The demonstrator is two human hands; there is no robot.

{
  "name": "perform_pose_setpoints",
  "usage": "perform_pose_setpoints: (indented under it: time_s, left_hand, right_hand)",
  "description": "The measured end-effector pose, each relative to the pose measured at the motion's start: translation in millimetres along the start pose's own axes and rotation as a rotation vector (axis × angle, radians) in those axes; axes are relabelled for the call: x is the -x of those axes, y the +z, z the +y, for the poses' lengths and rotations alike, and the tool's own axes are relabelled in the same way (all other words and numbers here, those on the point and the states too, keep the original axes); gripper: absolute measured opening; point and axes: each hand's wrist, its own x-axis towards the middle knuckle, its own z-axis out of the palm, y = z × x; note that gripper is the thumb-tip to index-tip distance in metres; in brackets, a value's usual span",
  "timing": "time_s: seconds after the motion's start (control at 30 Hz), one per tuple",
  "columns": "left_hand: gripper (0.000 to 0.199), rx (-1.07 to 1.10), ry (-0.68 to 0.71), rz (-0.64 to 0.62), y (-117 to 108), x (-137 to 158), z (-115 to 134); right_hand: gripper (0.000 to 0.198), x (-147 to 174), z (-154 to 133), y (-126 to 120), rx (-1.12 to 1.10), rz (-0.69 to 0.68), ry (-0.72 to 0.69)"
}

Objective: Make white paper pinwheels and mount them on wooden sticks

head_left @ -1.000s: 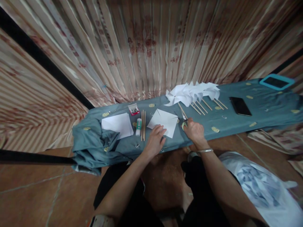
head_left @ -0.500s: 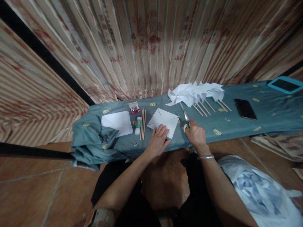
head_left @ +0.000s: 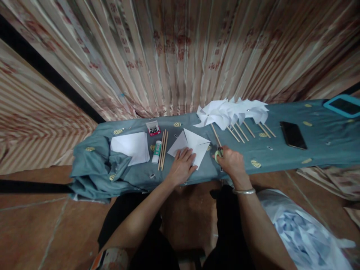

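My left hand lies with its fingers flat on a square white sheet of paper, which is turned cornerwise and has slits cut in from its corners. To the right of the paper, my right hand is closed around the green handles of a pair of scissors; the blades hardly show. Just beyond that hand are several white paper pinwheels on wooden sticks, overlapping in a row. Left of the paper lie a few loose wooden sticks and a green-and-white glue stick.
A stack of white paper and a small red box of metal pins are at the left. A black phone and a blue-framed tablet lie right on the teal cloth. A white bag stands on the floor.
My right hand has turned the scissors, so their blades no longer point away toward the pinwheels. My left hand stays on the paper. The whole view has shifted slightly.
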Motion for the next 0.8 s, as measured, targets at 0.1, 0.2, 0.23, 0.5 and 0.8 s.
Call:
perform_pose_setpoints:
  time_s: [0.1, 0.2, 0.23, 0.5, 0.8]
  left_hand:
    - [0.046, 0.0, 0.001, 0.001, -2, 2, -3]
    - [0.049, 0.003, -0.009, 0.012, -2, 3, -6]
    - [0.05, 0.003, -0.009, 0.013, -2, 4, -7]
    - [0.052, -0.011, 0.013, 0.013, -2, 9, -7]
    - [0.046, -0.004, 0.029, 0.03, -4, 16, -7]
  right_hand:
    - [0.034, -2, 5, 1, -0.022, -0.006, -0.028]
    - [0.042, -4, 11, 6, -0.084, 0.0, -0.049]
    - [0.044, -5, 12, 8, -0.098, 0.004, -0.051]
    - [0.037, -3, 5, 19, -0.065, 0.117, -0.034]
    - [0.027, 4, -4, 21, -0.028, 0.186, -0.051]
